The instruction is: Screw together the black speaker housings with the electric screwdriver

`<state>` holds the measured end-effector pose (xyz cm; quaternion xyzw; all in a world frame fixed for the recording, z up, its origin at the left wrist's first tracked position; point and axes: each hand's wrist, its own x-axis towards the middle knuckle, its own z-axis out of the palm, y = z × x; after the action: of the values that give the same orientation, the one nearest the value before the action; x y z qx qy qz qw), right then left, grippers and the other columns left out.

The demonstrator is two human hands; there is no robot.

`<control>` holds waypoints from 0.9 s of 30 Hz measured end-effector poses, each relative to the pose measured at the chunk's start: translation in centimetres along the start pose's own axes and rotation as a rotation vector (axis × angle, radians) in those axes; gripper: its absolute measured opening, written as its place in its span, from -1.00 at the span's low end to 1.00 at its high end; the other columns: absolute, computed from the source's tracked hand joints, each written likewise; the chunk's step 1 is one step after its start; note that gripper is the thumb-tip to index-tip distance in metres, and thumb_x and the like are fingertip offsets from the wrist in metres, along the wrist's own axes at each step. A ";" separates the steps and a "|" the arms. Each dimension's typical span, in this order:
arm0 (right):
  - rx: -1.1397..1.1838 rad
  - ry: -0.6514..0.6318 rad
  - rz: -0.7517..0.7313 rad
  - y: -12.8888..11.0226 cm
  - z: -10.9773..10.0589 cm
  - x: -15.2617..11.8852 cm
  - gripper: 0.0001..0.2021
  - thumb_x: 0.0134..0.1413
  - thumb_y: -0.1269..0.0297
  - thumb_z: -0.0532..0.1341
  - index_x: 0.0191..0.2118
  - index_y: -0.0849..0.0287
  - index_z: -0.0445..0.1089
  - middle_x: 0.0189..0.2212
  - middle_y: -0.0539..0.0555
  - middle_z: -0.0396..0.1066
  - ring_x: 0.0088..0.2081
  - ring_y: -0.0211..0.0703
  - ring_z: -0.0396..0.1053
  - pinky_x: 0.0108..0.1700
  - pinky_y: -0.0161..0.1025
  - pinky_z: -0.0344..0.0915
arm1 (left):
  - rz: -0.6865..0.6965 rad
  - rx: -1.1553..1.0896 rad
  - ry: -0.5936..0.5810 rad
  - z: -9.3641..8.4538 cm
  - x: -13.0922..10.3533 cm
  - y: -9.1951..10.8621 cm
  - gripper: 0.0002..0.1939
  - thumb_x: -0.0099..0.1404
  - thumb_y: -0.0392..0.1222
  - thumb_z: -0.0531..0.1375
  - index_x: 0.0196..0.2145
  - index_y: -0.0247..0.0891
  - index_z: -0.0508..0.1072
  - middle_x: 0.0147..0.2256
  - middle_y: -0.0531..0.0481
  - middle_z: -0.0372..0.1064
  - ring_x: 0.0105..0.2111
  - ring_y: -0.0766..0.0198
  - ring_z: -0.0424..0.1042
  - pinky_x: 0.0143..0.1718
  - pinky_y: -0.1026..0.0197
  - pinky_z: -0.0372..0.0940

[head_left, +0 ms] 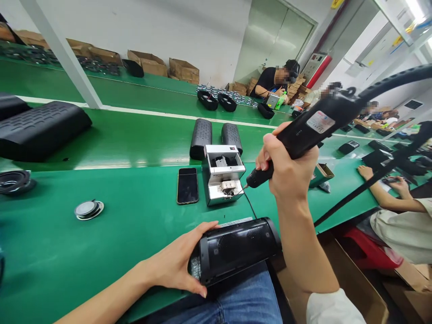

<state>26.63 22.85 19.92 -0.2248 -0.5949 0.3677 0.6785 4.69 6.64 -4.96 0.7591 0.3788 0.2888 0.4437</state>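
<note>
My right hand (pixel 292 166) grips a black electric screwdriver (pixel 303 128), with a thick black cable running off to the upper right. Its bit points down-left, at the front of a silver screw feeder (pixel 224 177); whether the tip touches a screw is too small to tell. My left hand (pixel 184 258) is wrapped around the left end of a glossy black speaker housing (pixel 241 247), thumb below and fingers above. The housing lies tilted at the table's front edge, above my lap. Left of the feeder a black smartphone (pixel 187 186) lies flat.
Two dark textured shells (pixel 201 138) stand behind the feeder. A round speaker driver (pixel 88 209) lies on the green table (pixel 135 234) to the left, near larger black housings (pixel 43 128). A co-worker's arm (pixel 388 198) reaches in at right. Cardboard boxes (pixel 148 63) line the far wall.
</note>
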 end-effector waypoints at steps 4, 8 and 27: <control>0.008 0.001 -0.047 -0.3 0.2 0.0 -0.76 0.20 0.32 0.49 -0.32 0.01 0.39 -0.64 -0.24 0.27 -0.68 -0.32 0.25 -0.59 -0.27 0.32 | -0.007 0.001 0.004 0.0 -0.1 -0.2 0.54 0.15 0.63 0.58 0.73 0.02 -0.11 0.64 -0.37 0.14 0.62 -0.42 0.24 0.65 -0.35 0.20; -0.023 -0.014 -0.069 0.7 0.9 -0.2 -0.73 0.26 0.30 0.49 -0.35 0.00 0.39 -0.63 -0.21 0.29 -0.66 -0.29 0.27 -0.59 -0.25 0.33 | -0.018 0.021 -0.002 0.0 -0.1 -0.2 0.56 0.14 0.64 0.58 0.74 0.00 -0.12 0.65 -0.39 0.13 0.62 -0.45 0.23 0.65 -0.36 0.21; 0.103 0.079 -0.031 -3.4 -5.6 -1.3 -0.79 0.20 0.36 0.55 -0.19 0.07 0.52 -0.61 -0.20 0.34 -0.67 -0.27 0.30 -0.56 -0.29 0.33 | -0.133 0.111 0.240 -3.9 1.7 1.4 -0.34 0.78 0.38 -0.06 0.47 -0.08 0.43 0.23 -0.24 0.65 0.18 -0.10 0.67 0.34 -0.15 0.54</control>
<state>32.82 20.40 20.55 -0.1947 -0.5513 0.3782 0.7177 3.00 9.38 -1.83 0.7158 0.4938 0.3259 0.3708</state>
